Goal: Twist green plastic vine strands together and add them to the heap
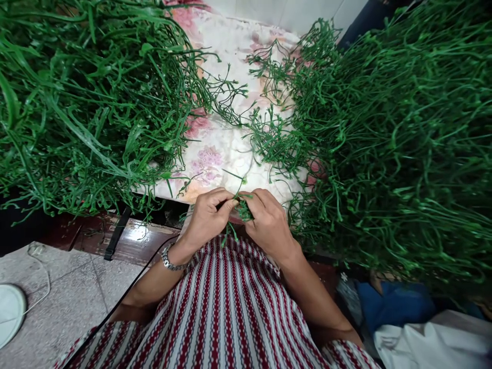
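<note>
At the table's near edge, my left hand [211, 212] and my right hand [267, 218] are close together with fingers closed. Between their fingertips is a small bunch of green plastic-looking stems [244, 209]. My left thumb and forefinger pinch thin stem parts, while my right fingers curl around the bunch, partly hiding it. A few stem ends stick out above and below the fingers. To the left lies a large heap of glossy green leafy stems [96, 113]. On the right rises another big pile of thin, branched green stems [403, 143], with tips spreading toward the middle.
A flower-patterned cloth [230, 146] covers the table between the heaps. One loose stem piece [233, 176] lies just beyond my hands. Blue cloth [400, 305] and white cloth [434, 338] are at lower right. A round white object with a cord [11, 312] is at lower left.
</note>
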Demonstrator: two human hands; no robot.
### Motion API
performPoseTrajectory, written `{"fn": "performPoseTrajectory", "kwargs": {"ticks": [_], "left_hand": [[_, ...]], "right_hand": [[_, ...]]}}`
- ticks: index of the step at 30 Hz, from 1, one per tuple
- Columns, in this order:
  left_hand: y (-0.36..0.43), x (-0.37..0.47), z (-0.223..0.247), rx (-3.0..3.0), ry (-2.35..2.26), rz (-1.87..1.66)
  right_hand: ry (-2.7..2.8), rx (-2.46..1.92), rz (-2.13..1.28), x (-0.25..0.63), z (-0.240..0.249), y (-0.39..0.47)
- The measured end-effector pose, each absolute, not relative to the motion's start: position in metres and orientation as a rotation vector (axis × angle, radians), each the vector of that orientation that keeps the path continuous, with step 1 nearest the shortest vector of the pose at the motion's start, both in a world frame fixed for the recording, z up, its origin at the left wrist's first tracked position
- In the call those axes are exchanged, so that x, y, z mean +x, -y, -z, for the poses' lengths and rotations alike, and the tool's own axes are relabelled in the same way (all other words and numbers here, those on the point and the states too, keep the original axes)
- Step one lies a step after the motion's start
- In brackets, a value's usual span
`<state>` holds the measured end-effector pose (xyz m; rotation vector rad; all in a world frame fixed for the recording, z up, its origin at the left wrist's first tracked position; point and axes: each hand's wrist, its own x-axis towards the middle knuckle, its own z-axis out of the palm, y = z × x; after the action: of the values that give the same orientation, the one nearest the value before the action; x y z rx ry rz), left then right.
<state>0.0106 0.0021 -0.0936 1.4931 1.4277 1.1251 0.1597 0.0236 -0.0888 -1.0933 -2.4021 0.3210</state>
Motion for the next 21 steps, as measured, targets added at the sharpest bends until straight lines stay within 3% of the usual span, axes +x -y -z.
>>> {"fn": "performPoseTrajectory", "kwargs": {"ticks": [3,6,9,14,21], "left_hand": [[-0.002,0.007,0.088,1.589,-1.488,-1.000],[-0.001,0.003,0.087,1.474,-1.369,-0.973],[0.003,0.000,0.090,1.230,-1.104,-1.012],[0.011,0.006,0.092,0.825,-0.780,-1.068],[0.016,0.010,0.084,0.640,-0.750,-0.995]], "right_hand": [[2.497,-1.051,-0.181,0.161,0.081,-0.023],[2.520,-0.988,-0.297,0.164,0.076,-0.025],[2.425,-0.810,-0.788,0.168,0.073,-0.031],[1.822,-0.590,-1.608,0.167,0.078,-0.033],[1.337,-0.487,-2.006,0.162,0.091,-0.023]]}}
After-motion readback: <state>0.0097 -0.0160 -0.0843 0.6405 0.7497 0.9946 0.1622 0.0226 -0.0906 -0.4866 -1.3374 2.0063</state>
